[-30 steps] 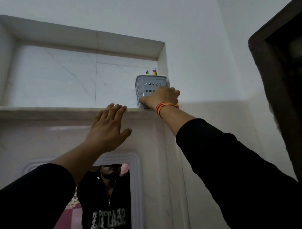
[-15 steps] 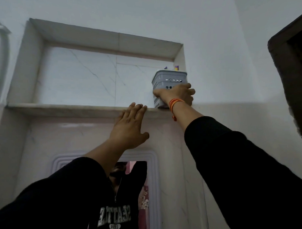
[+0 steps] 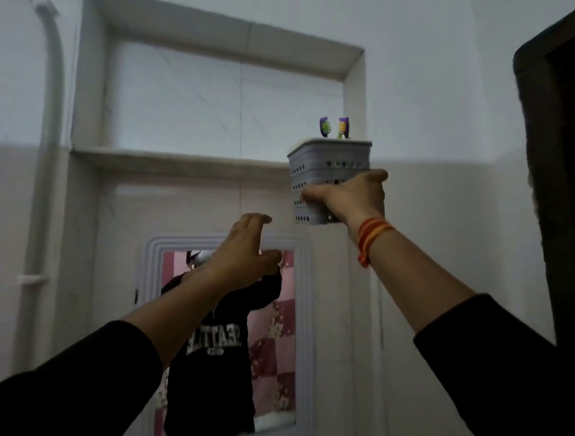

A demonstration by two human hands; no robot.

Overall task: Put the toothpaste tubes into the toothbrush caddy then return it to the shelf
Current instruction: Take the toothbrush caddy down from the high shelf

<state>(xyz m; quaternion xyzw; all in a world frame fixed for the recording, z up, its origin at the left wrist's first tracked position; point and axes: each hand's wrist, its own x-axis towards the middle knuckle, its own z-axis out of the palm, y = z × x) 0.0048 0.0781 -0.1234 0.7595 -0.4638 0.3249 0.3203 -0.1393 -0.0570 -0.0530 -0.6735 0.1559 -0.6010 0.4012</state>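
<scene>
Caddy (image 3: 327, 173) held aloft in right hand (image 3: 352, 195).

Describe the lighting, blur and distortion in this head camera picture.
Head view: dim, flat indoor light, no glare; the caddy and right hand are slightly smeared, the left hand softer; wide-angle bending curves the pipe and shelf edges.

Above the hands a recessed niche (image 3: 218, 94) with marble lining is set in the white wall (image 3: 415, 75). Below the hands hangs a framed mirror (image 3: 305, 316). A white pipe (image 3: 50, 111) runs left of the hands, a dark door frame (image 3: 555, 162) right. Light is dim.
</scene>
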